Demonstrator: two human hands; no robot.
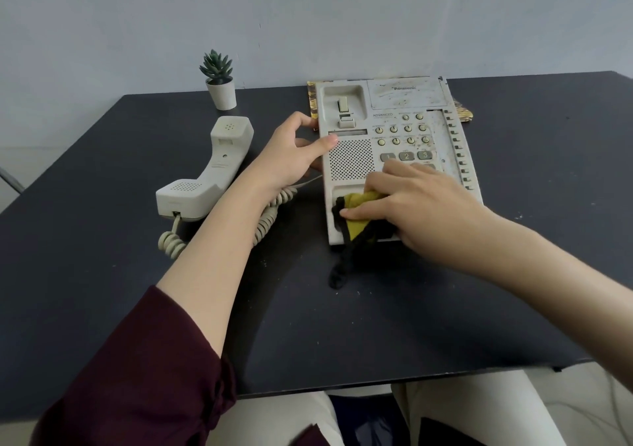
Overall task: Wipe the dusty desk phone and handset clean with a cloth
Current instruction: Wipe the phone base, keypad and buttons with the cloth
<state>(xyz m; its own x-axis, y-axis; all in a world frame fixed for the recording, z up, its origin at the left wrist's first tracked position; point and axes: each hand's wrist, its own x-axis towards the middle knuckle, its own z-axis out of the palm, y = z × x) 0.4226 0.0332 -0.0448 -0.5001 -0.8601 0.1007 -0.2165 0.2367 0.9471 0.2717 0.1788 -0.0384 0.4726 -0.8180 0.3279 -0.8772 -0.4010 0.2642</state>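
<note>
Two hands work at the desk phone [390, 147], which lies flat at the far middle of the dark table [102, 188]. The left hand [294, 154] grips the phone's left edge, thumb lying on the speaker grille. The right hand [421, 206] presses a yellow and black cloth [356, 221] into the near handset cradle, fingers curled over it. The handset [209, 171] lies left of the phone, its coiled cord [267, 219] passing under the left forearm. A potted succulent [219, 80] stands far left.

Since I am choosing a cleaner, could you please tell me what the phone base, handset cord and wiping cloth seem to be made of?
The cream desk phone base looks like hard moulded plastic, matt and yellowed, with grimy streaks. The coiled cream handset cord looks like flexible plastic or rubber sheathing. The yellow-and-black cloth under the right hand looks like soft woven fabric, since it folds and drapes.
</note>
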